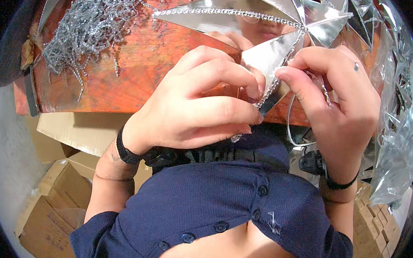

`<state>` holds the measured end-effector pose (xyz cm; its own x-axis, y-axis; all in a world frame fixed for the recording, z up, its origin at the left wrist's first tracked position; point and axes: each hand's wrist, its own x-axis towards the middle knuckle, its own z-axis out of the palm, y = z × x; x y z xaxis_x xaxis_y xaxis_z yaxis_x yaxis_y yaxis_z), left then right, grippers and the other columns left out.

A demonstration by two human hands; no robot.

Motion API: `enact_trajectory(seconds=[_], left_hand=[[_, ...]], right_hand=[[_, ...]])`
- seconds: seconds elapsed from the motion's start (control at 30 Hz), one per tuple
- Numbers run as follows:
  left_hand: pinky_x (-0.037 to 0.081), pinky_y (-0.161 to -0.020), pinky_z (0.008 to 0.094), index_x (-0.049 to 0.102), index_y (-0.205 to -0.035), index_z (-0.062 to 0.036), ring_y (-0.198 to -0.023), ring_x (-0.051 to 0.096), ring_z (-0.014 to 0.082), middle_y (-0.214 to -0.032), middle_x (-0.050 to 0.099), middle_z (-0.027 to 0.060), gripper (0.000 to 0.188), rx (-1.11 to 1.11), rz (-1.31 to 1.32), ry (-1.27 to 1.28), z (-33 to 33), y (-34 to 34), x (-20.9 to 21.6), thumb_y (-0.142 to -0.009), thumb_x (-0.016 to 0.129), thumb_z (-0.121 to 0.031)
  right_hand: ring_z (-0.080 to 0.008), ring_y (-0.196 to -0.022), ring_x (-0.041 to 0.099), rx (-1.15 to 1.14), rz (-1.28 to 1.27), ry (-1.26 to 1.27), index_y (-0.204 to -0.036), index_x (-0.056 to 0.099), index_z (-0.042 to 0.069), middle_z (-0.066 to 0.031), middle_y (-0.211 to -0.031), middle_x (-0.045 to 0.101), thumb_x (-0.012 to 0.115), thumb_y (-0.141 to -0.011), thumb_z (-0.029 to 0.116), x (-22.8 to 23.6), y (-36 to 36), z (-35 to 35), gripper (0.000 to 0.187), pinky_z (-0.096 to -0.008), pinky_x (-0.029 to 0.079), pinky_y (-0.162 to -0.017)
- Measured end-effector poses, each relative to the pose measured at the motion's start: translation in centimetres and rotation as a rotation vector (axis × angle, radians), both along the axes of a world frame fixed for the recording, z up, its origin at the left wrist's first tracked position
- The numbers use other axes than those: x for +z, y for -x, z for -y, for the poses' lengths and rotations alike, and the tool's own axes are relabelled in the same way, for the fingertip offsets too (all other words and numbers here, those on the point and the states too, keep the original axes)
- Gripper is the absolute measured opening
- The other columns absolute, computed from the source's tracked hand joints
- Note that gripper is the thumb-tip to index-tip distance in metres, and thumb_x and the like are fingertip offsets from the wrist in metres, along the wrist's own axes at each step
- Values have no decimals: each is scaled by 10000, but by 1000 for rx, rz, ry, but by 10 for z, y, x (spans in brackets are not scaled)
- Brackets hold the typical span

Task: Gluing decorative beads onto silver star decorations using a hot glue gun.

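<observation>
A shiny silver star (214, 24) with folded, mirror-like points lies at the near edge of the table. Silver beaded trim (243, 15) runs along the ridge of its left point and down the point nearest me. My left hand (199, 97) is closed, its fingers pinching the tip of that near point. Above and to the right, my right hand (339, 85) pinches the trim against the same ridge with thumb and forefinger. A short piece of trim shows under its curled fingers. A thin white cord (289, 123) loops below the right hand.
On the red-orange wooden table (138, 76) a tangled heap of silver trim (96, 20) lies at the left. More silver stars (362, 20) are at the far right, beside crumpled clear plastic (397, 142). Cardboard boxes (57, 205) stand below on the left.
</observation>
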<state>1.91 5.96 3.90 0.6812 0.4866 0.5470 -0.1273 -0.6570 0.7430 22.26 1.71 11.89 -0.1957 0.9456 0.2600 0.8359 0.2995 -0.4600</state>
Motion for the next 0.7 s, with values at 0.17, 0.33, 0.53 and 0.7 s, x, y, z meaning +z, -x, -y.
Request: enact_trajectory(seconds=[0.17,0.33,0.53,0.7], left_hand=[[448,-820,369,685,-934,-136,-882,535,237,-998,603,22,287,14,-62,-35,1,1,-3,-672,787,-195],[464,-762,351,689,-943,-133,-866,531,239,-984,604,24,287,15,-21,-78,2,2,-8,-683,774,-218],[470,-756,351,686,-950,-137,-874,538,237,-984,609,23,286,12,-68,-138,6,3,-11,-697,760,-249],[482,-796,349,683,-945,-150,-877,555,228,-993,620,38,295,238,-30,-283,9,3,-5,-672,769,-223]], right_hand=[[-128,-615,519,10,29,-14,-784,630,4,-45,-710,587,728,-699,-43,-2,-1,-1,138,-240,414,-564],[-130,-615,524,-18,18,-20,-786,630,1,-47,-714,591,726,-697,-44,-3,-1,0,138,-240,418,-564],[-127,-620,526,-38,50,-12,-776,626,2,-46,-709,588,725,-702,-31,0,-4,1,128,-241,419,-573],[-112,-617,509,-46,56,-17,-766,617,4,-38,-704,578,740,-680,-17,3,-11,2,151,-236,399,-566]])
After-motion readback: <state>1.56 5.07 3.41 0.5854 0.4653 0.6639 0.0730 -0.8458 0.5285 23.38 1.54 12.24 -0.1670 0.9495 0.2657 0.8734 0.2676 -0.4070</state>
